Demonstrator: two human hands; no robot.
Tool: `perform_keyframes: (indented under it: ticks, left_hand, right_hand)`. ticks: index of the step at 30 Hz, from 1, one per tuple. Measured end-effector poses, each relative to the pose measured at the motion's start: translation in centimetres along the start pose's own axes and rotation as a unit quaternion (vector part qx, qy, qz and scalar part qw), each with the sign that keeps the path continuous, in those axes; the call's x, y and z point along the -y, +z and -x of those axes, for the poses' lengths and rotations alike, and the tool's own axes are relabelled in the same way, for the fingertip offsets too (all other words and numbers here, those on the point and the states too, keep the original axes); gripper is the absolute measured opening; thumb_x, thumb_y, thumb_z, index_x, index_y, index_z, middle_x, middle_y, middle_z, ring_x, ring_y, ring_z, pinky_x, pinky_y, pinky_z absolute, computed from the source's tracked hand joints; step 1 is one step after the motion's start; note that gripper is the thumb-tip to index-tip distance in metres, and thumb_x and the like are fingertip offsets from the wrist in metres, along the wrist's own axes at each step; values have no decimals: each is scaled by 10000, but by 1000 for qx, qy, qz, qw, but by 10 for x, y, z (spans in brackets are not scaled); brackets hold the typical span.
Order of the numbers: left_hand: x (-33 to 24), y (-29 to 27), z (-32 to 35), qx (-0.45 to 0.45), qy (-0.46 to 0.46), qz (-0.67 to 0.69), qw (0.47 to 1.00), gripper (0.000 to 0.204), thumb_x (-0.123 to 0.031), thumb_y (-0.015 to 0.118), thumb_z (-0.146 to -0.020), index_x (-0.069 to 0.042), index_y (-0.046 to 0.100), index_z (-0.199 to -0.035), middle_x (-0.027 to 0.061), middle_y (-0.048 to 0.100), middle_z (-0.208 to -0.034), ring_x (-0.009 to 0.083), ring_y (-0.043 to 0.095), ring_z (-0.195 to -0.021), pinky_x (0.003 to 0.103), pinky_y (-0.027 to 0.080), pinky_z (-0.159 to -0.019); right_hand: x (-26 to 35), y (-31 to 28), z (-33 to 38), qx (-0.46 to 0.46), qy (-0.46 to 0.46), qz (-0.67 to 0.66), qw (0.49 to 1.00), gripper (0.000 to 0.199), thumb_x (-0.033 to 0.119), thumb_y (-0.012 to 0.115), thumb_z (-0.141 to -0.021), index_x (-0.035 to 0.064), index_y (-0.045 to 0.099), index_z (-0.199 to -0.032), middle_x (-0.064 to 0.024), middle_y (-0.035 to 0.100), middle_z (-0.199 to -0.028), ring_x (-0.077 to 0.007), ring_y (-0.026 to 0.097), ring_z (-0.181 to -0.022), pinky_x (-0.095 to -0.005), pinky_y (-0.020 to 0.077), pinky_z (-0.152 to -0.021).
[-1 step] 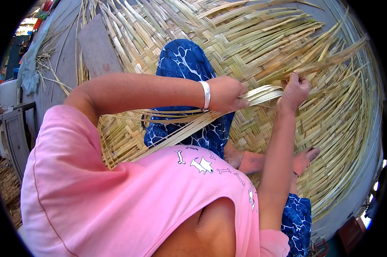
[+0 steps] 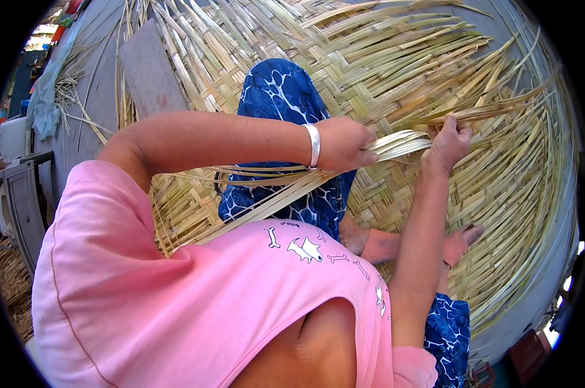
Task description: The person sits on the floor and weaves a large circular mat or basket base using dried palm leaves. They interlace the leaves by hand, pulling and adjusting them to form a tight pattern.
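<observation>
Held pale, glossy, flat strips (image 2: 396, 145) above a twill-woven mat (image 2: 386, 200), bunched in the closed left hand (image 2: 344, 143) and pinched farther along by the right hand (image 2: 449, 143). Splayed loose at the mat's edge, with grey ground (image 2: 532, 304) beyond.

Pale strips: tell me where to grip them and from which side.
Best pinch the pale strips where they cross the blue trousers, probably from above: that length runs straight and uncovered, while the left hand and right hand crowd the short span between them.
</observation>
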State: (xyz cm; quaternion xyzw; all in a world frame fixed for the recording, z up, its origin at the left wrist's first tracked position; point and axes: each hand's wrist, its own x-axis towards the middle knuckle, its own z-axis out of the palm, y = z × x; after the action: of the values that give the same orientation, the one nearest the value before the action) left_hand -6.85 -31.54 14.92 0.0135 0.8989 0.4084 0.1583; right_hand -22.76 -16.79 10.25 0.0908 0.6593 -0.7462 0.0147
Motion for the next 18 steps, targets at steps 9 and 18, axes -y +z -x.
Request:
perform_keyframes:
  ticks: [9,18]
  left_hand:
    - [2,-2,-10,-1,-9,11,1000,363,-370,535,-882,-28,626,-965,208,621,-772,373,607,-759,424,481,-667]
    - [32,8,-119,-90,12,120,989,360,-318,637,-823,-50,620,-1063,116,672,-916,230,633,-840,314,483,-762]
  right_hand:
    - [0,-12,13,-23,3,-33,999,144,77,573,-864,-4,518,-970,-92,589,-885,-156,590,-760,-294,516,-653]
    - [2,-6,22,51,-68,-2,996,127,90,565,-886,-14,521,-943,-70,598,-851,-103,547,-699,-244,478,-638]
